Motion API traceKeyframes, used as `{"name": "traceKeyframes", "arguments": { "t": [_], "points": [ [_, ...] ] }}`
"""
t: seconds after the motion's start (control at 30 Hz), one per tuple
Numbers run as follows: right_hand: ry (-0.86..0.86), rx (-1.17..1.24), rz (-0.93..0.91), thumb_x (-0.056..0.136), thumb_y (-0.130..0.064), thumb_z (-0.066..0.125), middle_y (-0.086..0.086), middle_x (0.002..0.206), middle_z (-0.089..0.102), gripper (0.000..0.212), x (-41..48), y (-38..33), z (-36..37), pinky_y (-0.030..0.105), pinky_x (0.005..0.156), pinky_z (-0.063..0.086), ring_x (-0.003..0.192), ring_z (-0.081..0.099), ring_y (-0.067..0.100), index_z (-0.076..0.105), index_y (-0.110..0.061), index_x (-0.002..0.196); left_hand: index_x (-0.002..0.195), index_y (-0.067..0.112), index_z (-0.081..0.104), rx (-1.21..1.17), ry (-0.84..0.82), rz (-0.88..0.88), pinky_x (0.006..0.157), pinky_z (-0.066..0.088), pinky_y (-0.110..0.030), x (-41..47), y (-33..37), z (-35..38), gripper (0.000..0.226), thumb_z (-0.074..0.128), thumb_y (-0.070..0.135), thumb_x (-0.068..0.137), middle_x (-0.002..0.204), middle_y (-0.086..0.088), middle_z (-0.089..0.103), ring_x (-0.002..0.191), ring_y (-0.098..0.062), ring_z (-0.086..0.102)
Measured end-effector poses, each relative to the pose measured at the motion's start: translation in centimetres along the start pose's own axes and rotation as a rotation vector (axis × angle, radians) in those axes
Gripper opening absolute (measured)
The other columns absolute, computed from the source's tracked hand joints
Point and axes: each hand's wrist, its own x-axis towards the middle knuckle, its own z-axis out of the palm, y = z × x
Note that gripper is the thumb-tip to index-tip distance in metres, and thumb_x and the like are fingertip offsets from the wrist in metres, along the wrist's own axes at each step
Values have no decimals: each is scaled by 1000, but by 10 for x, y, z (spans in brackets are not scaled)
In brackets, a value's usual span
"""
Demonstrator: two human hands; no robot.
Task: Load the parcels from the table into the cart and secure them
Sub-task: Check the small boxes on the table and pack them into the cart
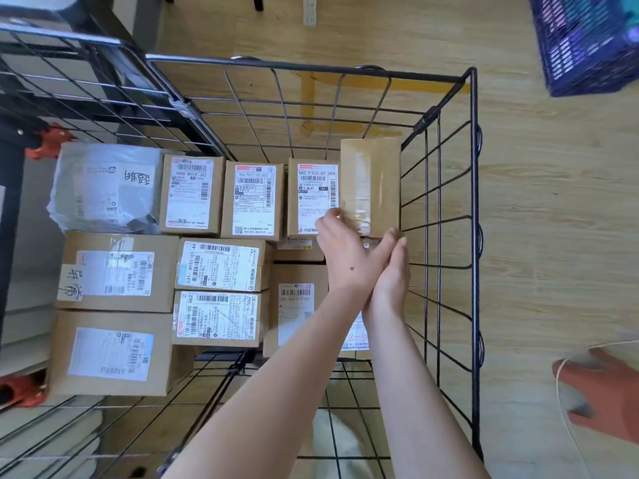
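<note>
Floor (553,202) | taped brown parcel (370,181) | left hand (340,252) maybe gripping | right hand (392,276) touching

Premises: a parcel-handling room, of the courier-depot or mailroom sort. Evidence: a black wire cart (475,202) spanning 9 to 3 o'clock holds cardboard parcels (114,354) packed side by side, most bearing a printed barcode shipping label. A grey poly mailer (103,188) lies at 10 o'clock. A handwritten slip (71,283) is taped to one box. A blue plastic crate (584,43) stands at 1 o'clock on a wood-pattern floor (553,202).
</note>
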Motion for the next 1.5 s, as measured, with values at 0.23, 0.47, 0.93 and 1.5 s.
{"name": "traceKeyframes", "arguments": {
  "t": [0.23,0.47,0.93,1.5],
  "points": [
    [-6,-125,-86,84,-58,51,-1,114,67,42,5,-12,4,47,96,51,103,66,21,59,-26,111,139,8,36,-3,-249,-93,102,26,-31,6,-8,-1,61,56,42,92,133,-11,43,123,-28,37],
    [137,-279,-56,101,-31,46,-2,121,53,51,22,-22,15,34,94,48,106,54,17,33,-12,147,112,6,59,126,-308,-90,86,42,-38,23,-20,-9,37,40,36,101,103,-15,62,102,-31,54],
    [208,-448,-75,93,-44,54,17,114,66,52,31,-6,26,50,85,56,98,68,36,49,-2,123,91,17,76,83,-256,-267,78,53,-30,53,-18,-20,32,61,45,89,86,-1,74,88,-18,67],
    [-97,-603,-584,77,-58,61,-1,116,45,47,-72,3,-14,22,100,32,117,37,12,49,-19,101,97,7,66,-652,-285,-444,74,56,-30,-9,-69,-81,26,42,15,103,88,-10,66,80,-15,64]
  ]
}}
